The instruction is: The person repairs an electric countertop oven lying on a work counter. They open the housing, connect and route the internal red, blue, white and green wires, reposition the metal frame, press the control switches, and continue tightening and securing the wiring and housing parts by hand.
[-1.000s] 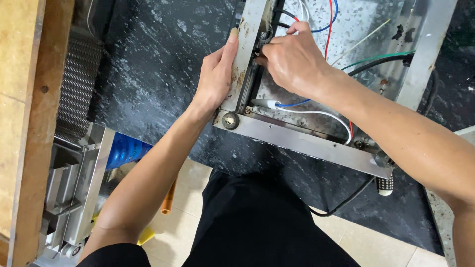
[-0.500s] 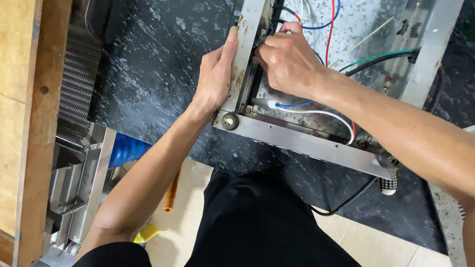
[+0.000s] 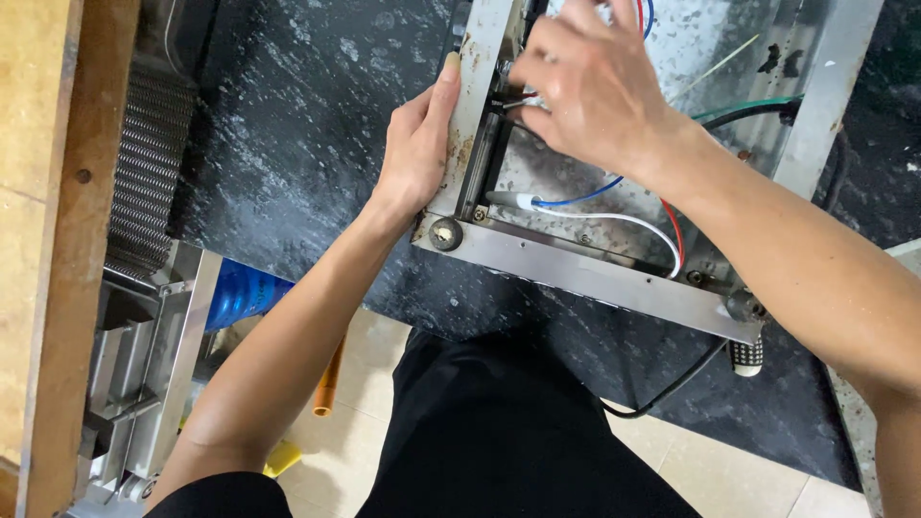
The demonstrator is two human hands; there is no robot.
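A worn metal chassis (image 3: 585,273) lies bottom-up on a dark speckled worktop (image 3: 297,125), with blue, white and red wires (image 3: 614,206) running across its inside. My left hand (image 3: 414,149) grips the chassis's left side rail, thumb on the rail's top face. My right hand (image 3: 590,82) reaches inside near the top, fingertips pinched on a small dark part by the rail. What the fingers hold is too hidden to name.
A black cable (image 3: 672,384) hangs off the worktop's front edge. A wooden board (image 3: 43,240) stands at far left beside a ribbed metal block (image 3: 144,163). Below are a steel frame (image 3: 144,374), a blue hose (image 3: 240,293), an orange pipe (image 3: 328,379) and tiled floor.
My right hand has shifted a little upward inside the chassis. The left hand keeps its grip on the side rail. The view has drifted slightly.
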